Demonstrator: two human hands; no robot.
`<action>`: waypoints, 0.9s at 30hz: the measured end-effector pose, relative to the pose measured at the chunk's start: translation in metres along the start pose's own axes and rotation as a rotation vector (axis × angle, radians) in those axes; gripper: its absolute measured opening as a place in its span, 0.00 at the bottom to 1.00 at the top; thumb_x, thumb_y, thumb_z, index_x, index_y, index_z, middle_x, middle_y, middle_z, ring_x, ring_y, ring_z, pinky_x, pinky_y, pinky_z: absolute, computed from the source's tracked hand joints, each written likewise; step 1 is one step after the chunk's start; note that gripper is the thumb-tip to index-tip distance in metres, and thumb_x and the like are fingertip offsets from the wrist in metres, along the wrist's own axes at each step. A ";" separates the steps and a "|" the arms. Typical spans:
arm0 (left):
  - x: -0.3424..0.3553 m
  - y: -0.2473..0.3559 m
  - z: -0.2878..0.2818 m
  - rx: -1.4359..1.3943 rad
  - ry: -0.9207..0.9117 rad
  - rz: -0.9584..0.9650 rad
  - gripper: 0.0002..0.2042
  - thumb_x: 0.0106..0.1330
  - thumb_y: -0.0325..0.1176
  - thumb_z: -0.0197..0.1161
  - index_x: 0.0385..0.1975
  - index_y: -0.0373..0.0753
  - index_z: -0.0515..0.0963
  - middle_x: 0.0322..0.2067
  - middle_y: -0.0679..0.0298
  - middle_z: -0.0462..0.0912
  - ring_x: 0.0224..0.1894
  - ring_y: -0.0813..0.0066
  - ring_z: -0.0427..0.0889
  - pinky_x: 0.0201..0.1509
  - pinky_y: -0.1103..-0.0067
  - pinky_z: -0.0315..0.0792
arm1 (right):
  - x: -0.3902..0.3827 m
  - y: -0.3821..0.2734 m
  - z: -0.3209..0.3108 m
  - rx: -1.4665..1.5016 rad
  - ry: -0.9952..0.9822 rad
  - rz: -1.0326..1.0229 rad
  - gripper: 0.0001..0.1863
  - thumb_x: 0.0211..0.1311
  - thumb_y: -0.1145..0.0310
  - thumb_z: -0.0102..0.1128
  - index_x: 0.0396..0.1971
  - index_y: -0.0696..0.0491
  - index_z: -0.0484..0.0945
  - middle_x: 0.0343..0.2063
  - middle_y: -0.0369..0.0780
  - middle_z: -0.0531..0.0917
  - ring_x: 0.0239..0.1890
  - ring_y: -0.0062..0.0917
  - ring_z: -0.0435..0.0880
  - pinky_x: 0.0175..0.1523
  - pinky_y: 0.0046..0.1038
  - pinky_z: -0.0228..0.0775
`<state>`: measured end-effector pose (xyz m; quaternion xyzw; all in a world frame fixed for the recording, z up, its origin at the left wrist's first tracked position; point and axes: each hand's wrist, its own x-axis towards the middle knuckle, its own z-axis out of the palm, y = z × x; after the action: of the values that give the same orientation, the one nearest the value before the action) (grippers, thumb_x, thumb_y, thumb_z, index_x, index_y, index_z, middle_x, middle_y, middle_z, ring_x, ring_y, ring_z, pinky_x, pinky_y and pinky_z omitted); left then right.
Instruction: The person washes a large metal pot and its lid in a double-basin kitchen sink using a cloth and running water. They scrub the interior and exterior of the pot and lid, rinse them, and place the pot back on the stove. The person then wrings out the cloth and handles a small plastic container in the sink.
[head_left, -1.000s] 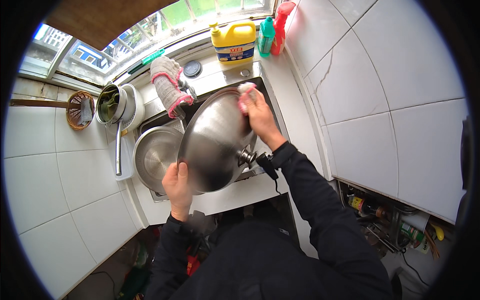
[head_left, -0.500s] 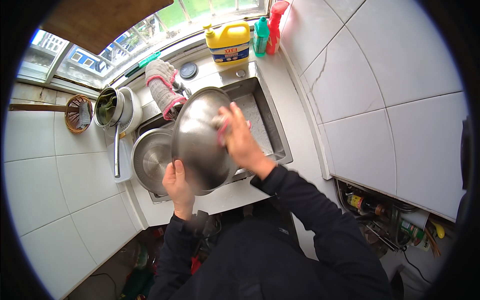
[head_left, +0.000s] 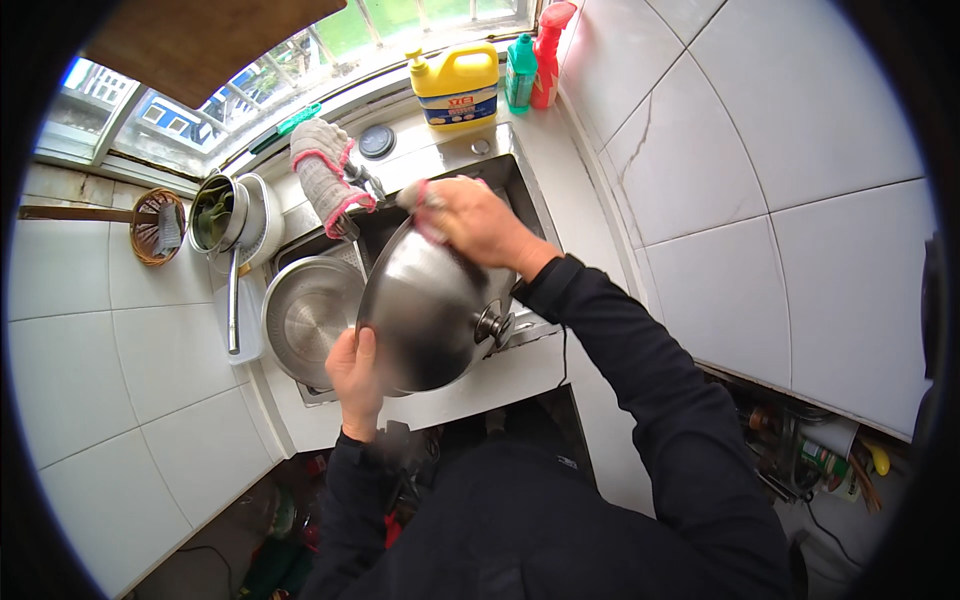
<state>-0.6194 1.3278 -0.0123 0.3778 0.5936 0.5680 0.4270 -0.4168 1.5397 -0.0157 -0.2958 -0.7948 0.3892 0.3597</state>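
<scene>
A domed steel pot lid [head_left: 415,300] with a dark knob [head_left: 492,325] on its right side is held tilted over the sink [head_left: 535,200]. My left hand [head_left: 355,375] is closed on the lid's lower left rim, thumb on the near face. At the upper rim, my right hand [head_left: 485,220] grips a greyish cloth with pink edging [head_left: 418,200] and presses it to the metal. Left of the lid, a round steel pan [head_left: 312,320] rests over the left part of the sink. A similar grey, pink-edged cloth [head_left: 322,170] is wrapped around the faucet [head_left: 365,182].
Along the window ledge stand a yellow pump jug [head_left: 456,88], a green bottle [head_left: 521,75] and a red spray bottle [head_left: 548,60]. A long-handled pot [head_left: 213,220] and a wicker basket [head_left: 150,245] are at the left. Tiled walls [head_left: 700,240] flank the counter.
My right hand and its cloth have slid up and left, from the lid's right side to its upper rim. The lid has turned and shifted slightly right, bringing its knob into view.
</scene>
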 end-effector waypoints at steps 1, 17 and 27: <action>-0.004 -0.002 -0.004 0.011 0.030 0.024 0.10 0.75 0.33 0.59 0.39 0.32 0.81 0.31 0.74 0.78 0.33 0.88 0.70 0.38 0.87 0.64 | -0.004 0.013 -0.004 0.157 0.035 0.101 0.12 0.71 0.59 0.55 0.44 0.49 0.80 0.39 0.42 0.83 0.43 0.35 0.82 0.53 0.33 0.69; 0.028 0.049 0.001 0.552 -0.313 0.025 0.09 0.69 0.28 0.63 0.43 0.30 0.79 0.32 0.68 0.83 0.34 0.84 0.77 0.40 0.82 0.72 | -0.012 -0.072 0.029 -0.376 -0.067 -0.333 0.11 0.53 0.59 0.67 0.28 0.48 0.76 0.27 0.37 0.78 0.35 0.32 0.79 0.42 0.36 0.65; 0.005 0.018 -0.014 0.132 -0.026 0.010 0.09 0.74 0.33 0.61 0.40 0.32 0.80 0.32 0.74 0.79 0.33 0.88 0.72 0.38 0.88 0.66 | -0.027 0.044 0.018 0.619 0.181 0.533 0.18 0.77 0.63 0.49 0.58 0.56 0.73 0.44 0.34 0.78 0.44 0.17 0.76 0.53 0.21 0.69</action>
<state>-0.6345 1.3286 0.0054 0.4151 0.6223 0.5250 0.4060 -0.4071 1.5350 -0.0697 -0.4020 -0.5009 0.6618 0.3866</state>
